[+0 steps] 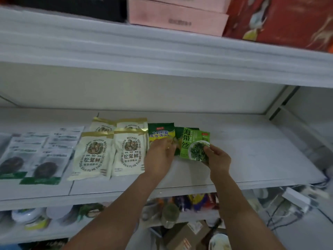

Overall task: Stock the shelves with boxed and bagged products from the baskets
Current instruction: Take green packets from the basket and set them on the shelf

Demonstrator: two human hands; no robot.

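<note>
I see cream mushroom-print pouches [93,156] rowed on the white shelf [252,150], then the left hand [159,156] on the yellow-green seasoning pouch [161,134]; can't tell whether its fingers pinch or press. Right hand [219,157] fingers clamp the lower corner of the light-green kelp packet [191,143], which overlaps a darker green pouch [178,134]. Released there, it could slide off or skew the row.

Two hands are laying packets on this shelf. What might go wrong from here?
The right hand pinches the green packet only by its lower corner, so it might slip or land crooked. The left hand is on the yellow packet, right beside the cream packets; a nudge could push those out of line. The front cream packets lie near the shelf edge and could slide off.
</note>
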